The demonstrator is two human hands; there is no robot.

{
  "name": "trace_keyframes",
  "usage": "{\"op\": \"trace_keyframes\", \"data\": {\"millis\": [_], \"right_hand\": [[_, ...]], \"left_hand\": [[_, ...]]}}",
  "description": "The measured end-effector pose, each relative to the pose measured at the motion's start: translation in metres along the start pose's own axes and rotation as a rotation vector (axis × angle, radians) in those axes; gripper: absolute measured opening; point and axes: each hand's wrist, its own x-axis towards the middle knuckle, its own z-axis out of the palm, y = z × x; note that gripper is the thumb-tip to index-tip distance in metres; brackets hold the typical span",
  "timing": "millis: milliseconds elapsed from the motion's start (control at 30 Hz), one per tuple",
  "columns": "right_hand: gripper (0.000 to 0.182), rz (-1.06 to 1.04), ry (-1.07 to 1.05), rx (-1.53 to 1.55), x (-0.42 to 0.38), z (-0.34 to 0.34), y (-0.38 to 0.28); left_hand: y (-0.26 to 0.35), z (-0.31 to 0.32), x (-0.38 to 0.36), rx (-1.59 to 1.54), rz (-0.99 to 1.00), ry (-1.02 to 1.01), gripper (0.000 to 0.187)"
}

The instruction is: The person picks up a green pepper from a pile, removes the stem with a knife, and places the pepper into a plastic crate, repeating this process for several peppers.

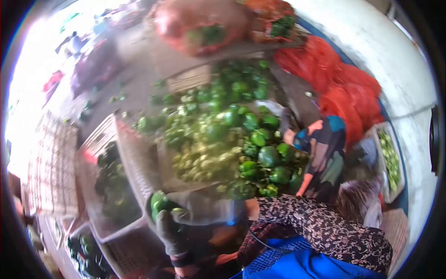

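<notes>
My right hand [193,209], in a grey glove with a blue cuff, reaches left from a floral sleeve. Its fingers are closed against a green bell pepper [159,202] at the edge of a crate. Just below, my left hand [167,230], also grey-gloved, comes up from a dark cuff and grips the same pepper. Motion blur hides the exact finger positions. Beside my right forearm lies a heap of whole green bell peppers [268,156], merging into paler yellow-green pieces [204,162].
A light plastic crate [132,162] holds dark green peppers. More crates [52,167] stand at left. A co-worker's patterned sleeve [329,158] reaches over the heap from the right. Red mesh sacks [344,93] lie behind, and a filled mesh sack [200,23] stands at the top.
</notes>
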Motion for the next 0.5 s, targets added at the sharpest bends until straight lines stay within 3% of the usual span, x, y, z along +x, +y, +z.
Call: {"op": "trace_keyframes", "data": {"millis": [67,100,133,200,233,267,333,367,400,433,467,500], "right_hand": [[0.03,0.158,-0.177,-0.033,-0.002,-0.007,0.012],[0.028,0.02,-0.17,-0.081,-0.003,-0.02,0.009],[0.025,-0.105,-0.135,-0.322,-0.001,-0.038,0.003],[0.022,-0.173,-0.184,-0.205,0.001,-0.048,0.01],[0.022,-0.166,-0.173,-0.211,0.003,-0.052,0.012],[0.02,-0.154,-0.22,-0.357,0.003,-0.054,0.013],[0.021,-0.138,-0.249,-0.562,0.0,-0.048,0.028],[0.021,-0.119,-0.247,-0.558,-0.002,-0.053,0.026],[0.024,0.035,-0.191,-0.301,-0.001,-0.058,0.019],[0.027,0.186,-0.133,-0.04,-0.001,-0.062,0.018],[0.026,-0.166,0.151,-0.132,0.0,-0.065,0.048],[0.028,-0.056,0.178,0.131,0.002,-0.08,0.055]], "left_hand": [[-0.032,-0.034,-0.002,-0.12,-0.23,-0.053,0.055],[-0.058,-0.046,-0.001,-0.048,-0.199,0.016,0.053],[-0.063,-0.047,0.002,-0.042,-0.212,-0.022,0.053],[-0.067,-0.051,-0.003,0.41,-0.124,-0.135,0.052],[-0.035,-0.012,0.0,-0.181,-0.291,-0.118,0.055],[-0.033,-0.009,0.003,-0.181,-0.302,-0.13,0.055],[-0.04,-0.013,0.011,0.224,-0.099,-0.25,0.055],[-0.054,-0.032,0.01,0.243,-0.138,-0.164,0.051],[-0.055,-0.026,0.007,0.358,-0.033,0.142,0.049],[-0.047,-0.011,0.018,0.299,0.143,0.131,0.053],[-0.042,0.0,0.029,0.246,0.322,0.119,0.064],[-0.049,-0.035,0.051,0.605,0.473,0.162,0.051]]}}
